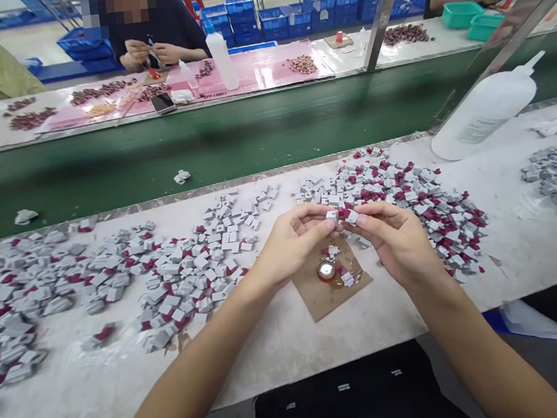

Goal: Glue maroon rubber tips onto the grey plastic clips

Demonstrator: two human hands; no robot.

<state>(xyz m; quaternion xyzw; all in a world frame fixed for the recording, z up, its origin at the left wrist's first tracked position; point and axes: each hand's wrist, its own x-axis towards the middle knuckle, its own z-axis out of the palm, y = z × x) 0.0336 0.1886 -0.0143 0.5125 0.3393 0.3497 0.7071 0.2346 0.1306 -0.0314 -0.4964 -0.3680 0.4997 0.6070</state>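
evidently, left hand [292, 241]: i see it pinching a grey block [332, 217]
right hand [399, 243]: pinches a maroon-and-grey piece [348, 215] just beside, probably for fine control
cardboard [319, 303]: beneath the hands, perhaps guarding the table [275, 353]

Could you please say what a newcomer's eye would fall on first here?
Probably the left hand and right hand at center, their fingers holding small gray and dark-red pieces near a brown board. Next come the left heap and right heap of similar pieces, and the large white bottle at upper right.
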